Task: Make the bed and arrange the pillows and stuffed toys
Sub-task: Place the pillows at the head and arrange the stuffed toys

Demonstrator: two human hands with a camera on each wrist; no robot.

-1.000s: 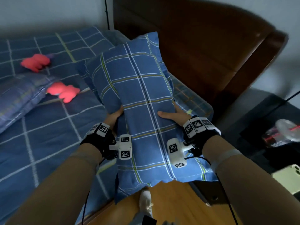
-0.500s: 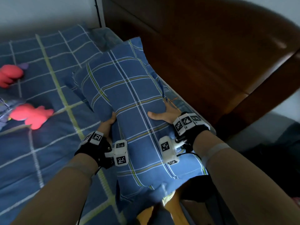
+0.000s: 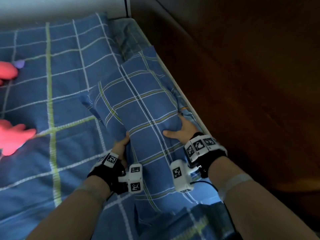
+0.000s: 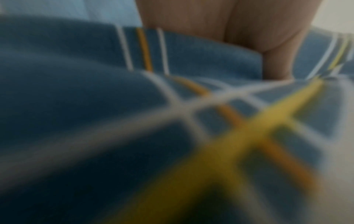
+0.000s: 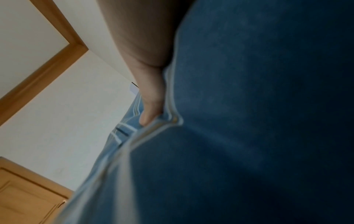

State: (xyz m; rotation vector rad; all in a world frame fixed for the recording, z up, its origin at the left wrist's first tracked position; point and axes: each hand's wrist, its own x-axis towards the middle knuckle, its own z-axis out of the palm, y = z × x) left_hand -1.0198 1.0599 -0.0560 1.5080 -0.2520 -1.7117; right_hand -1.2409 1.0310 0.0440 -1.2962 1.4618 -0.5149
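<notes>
Blue plaid bedding [image 3: 65, 94] with white and yellow-green grid lines covers the bed, which runs along a dark wooden headboard [image 3: 242, 84] on the right side of the head view. One blue plaid pillow [image 3: 138, 108] lies lengthwise at the bed's right edge, just beside the headboard, its far end near the upper corner of the mattress. Left hand [image 3: 121, 144]: grip applied to the pillow's left side, thumb against the fabric; the fingers are hidden beneath the pillow. Right hand [image 3: 183, 130]: grip applied to the pillow's right side, thumb laid across the top face, fingers tucked out of sight beneath it. Right wrist view: the thumb [image 5: 151, 106] presses into a fold of the pillow fabric [image 5: 249, 121]. Left wrist view: blurred plaid cloth [image 4: 95, 121] with part of the hand [image 4: 249, 30] above it. Two pink stuffed toys [image 3: 12, 135] [image 3: 7, 71] lie on the bedding at the left edge, well apart from the pillow.
</notes>
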